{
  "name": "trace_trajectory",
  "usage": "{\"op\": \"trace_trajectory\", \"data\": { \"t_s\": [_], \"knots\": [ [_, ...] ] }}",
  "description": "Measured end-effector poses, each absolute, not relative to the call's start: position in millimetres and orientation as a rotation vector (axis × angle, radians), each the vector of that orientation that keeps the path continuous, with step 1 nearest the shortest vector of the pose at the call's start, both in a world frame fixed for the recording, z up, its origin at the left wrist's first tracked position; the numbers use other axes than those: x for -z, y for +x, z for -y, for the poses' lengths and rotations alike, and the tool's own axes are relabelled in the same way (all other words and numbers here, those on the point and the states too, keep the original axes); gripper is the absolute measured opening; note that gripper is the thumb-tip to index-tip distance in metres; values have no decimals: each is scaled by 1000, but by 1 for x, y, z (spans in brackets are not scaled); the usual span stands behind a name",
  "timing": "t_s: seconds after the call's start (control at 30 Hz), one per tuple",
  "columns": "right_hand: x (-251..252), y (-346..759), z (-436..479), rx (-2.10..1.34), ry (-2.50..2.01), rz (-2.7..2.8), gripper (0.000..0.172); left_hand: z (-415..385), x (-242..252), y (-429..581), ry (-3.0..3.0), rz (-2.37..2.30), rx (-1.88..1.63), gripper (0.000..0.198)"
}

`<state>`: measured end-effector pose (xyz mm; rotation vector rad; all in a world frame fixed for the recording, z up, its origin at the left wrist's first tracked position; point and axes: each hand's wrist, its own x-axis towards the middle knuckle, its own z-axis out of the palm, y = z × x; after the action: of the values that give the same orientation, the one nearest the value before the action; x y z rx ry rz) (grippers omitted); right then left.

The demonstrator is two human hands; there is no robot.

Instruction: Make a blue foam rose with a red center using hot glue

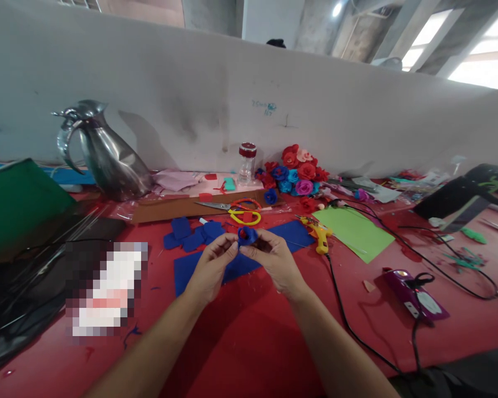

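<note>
Between my two hands, over the middle of the red table, is a small blue flower (248,236) with a red centre. My left hand (217,260) pinches its left side with thumb and fingers. On the other side my right hand (273,257) grips it the same way. A blue sheet (193,271) lies under the hands, and a pile of cut blue petals (195,236) rests just beyond the left one. Scissors (232,210) with yellow and orange handles lie past the flower. To the right is a yellow glue gun (321,237).
Finished colourful flowers (301,171) are heaped at the back by a lidded glass jar (247,163). A metal jug (108,149) stands back left. The glue gun's black cable runs along the right, near a purple power box (417,296) and a green sheet (354,229).
</note>
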<state>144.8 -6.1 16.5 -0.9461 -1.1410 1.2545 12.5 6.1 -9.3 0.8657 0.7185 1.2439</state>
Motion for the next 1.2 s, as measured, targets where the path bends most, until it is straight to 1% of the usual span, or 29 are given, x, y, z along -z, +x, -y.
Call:
{"op": "trace_trajectory", "data": {
  "t_s": [0.2, 0.3, 0.4, 0.6, 0.8, 1.03, 1.2],
  "knots": [
    [-17, 152, 7, -1353, -877, 1113, 16, -5, 5, 10, 982, -723, -1214, 25],
    [-16, 155, 5, -1339, -933, 1013, 15, -5, 6, 10, 1064, -757, -1175, 25],
    [-17, 155, 4, -1319, -980, 1011, 19, -6, 9, 9, 1145, -787, -1131, 23],
    [-24, 154, 6, -1332, -1002, 981, 14, -7, 15, 7, 1191, -779, -1072, 21],
    [-28, 158, 7, -1390, -1038, 1059, 21, -7, 14, 6, 1212, -764, -1031, 17],
    [-28, 161, 7, -1341, -945, 1054, 11, -7, 13, 6, 1169, -734, -1030, 21],
    [-30, 161, 8, -1249, -865, 1016, 12, -5, 10, 6, 1049, -732, -1049, 26]
  ]
}}
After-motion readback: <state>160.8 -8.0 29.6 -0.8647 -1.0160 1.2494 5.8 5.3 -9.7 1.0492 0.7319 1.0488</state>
